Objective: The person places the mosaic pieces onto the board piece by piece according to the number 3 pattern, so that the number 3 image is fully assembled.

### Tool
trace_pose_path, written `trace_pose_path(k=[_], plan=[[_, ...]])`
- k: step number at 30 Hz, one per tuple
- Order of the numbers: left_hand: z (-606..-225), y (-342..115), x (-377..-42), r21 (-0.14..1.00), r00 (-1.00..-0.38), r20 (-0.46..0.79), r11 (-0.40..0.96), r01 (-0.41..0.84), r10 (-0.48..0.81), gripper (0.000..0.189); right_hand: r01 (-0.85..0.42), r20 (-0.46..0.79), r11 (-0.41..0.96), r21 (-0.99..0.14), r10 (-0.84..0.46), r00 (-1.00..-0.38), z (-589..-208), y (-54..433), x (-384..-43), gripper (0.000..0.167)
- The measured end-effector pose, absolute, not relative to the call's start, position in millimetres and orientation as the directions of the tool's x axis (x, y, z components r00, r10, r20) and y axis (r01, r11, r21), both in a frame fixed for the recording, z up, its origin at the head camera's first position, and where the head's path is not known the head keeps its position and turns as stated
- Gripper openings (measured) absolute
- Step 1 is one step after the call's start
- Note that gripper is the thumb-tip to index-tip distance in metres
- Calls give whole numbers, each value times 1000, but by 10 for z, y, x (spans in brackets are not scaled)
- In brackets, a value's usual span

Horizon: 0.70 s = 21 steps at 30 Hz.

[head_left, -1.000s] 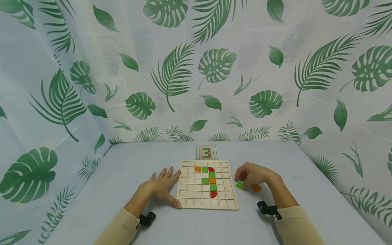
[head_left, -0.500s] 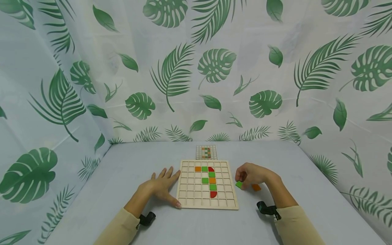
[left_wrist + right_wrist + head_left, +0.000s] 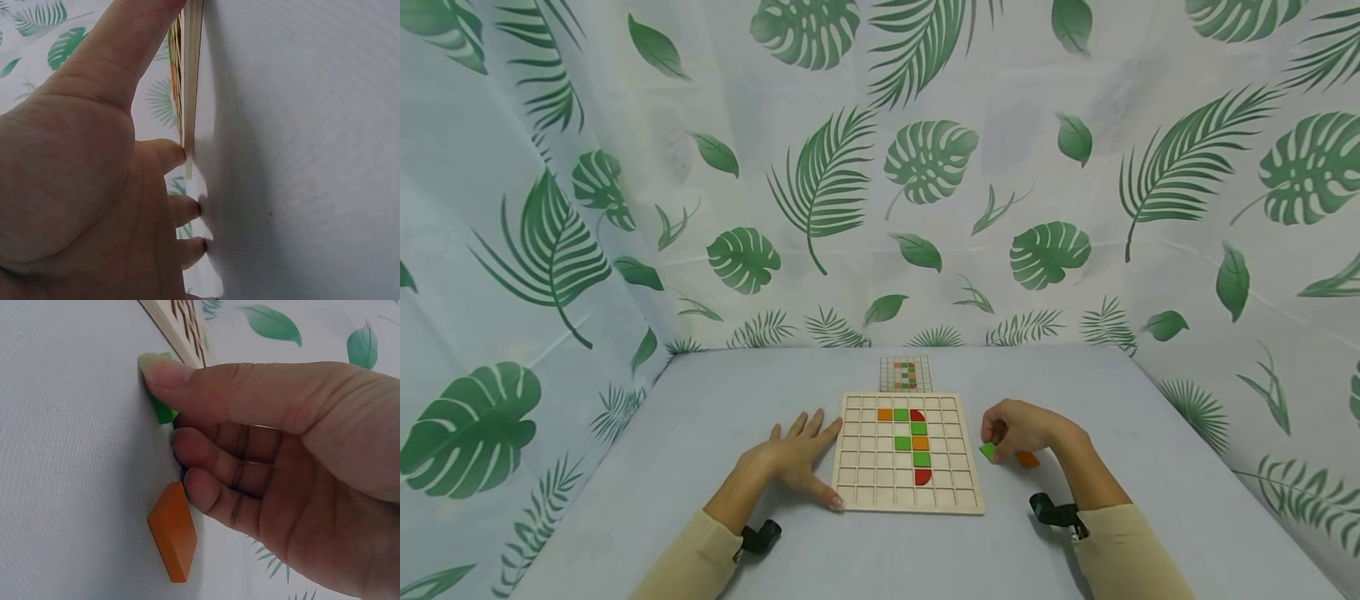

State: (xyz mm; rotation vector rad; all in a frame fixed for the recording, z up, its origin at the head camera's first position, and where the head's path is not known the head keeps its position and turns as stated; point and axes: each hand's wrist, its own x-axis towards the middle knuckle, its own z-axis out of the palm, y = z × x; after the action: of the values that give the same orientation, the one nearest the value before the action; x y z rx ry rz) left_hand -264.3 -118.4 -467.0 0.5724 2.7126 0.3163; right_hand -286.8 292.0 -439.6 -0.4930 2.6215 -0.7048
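My left hand (image 3: pixel 796 462) lies with fingers spread at the left side of a wooden grid board (image 3: pixel 876 493), thumb and index fingertip at its edge. In the left wrist view, the board's side edge (image 3: pixel 192 81) shows beside the thumb. To the right of the board, my right hand (image 3: pixel 1018 425) pinches a green tile (image 3: pixel 988 450) low over the table. The right wrist view shows the thumb across this green tile (image 3: pixel 164 412), the other fingers curled behind. An orange tile (image 3: pixel 174 534) lies on the table just below those fingertips.
Orange and green squares and red rounded pieces (image 3: pixel 922 477) sit in several of the board's cells. A small printed card (image 3: pixel 887 375) with a coloured grid pattern lies behind the board. Leaf-patterned cloth (image 3: pixel 850 308) hangs around the table (image 3: pixel 737 375).
My right hand and the green tile have shifted slightly right, away from the board. The left hand and the board stay as they were.
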Motion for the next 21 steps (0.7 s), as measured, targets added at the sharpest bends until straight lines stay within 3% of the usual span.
trace_pose_path(k=[21], plan=[[-4660, -1185, -2648, 283, -856, -294, 894, 346, 424, 138, -230, -249, 825, -516, -402, -881, -4399, 2878, -2882, 25]])
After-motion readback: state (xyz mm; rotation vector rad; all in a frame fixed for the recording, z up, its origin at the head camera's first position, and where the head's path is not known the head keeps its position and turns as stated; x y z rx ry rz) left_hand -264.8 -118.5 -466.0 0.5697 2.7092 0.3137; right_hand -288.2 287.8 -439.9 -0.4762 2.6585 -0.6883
